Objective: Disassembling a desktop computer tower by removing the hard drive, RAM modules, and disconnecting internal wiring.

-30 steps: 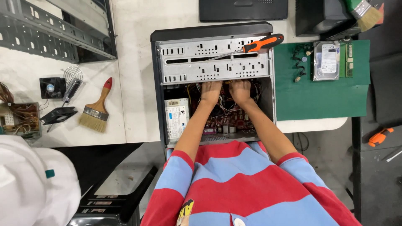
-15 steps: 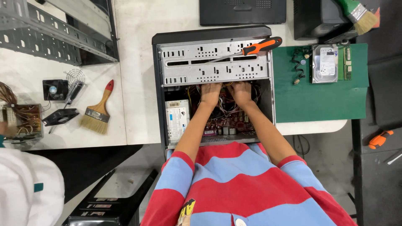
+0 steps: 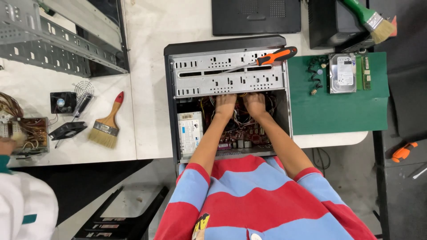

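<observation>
Head view, left hand (image 3: pixel 225 103) and right hand (image 3: pixel 254 102) in computer case (image 3: pixel 178 49) wiring; fingers hidden, grip unclear

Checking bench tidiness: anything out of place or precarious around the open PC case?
One thing: the orange-handled screwdriver lies loose and slanted across the case's metal drive cage, just above both hands working among the wires. Nothing looks spilled or visibly damaged.

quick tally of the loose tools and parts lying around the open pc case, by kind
Paintbrushes: 2, wooden-handled brush and green-handled brush
Screwdrivers: 2, orange-and-black screwdriver on the case, orange-handled screwdriver at far right
Cooling fans: 2, square fan and tilted fan
Hard drive: 1
Memory stick: 1
Total: 8
Left hand and right hand are inside the case among wires.
</observation>
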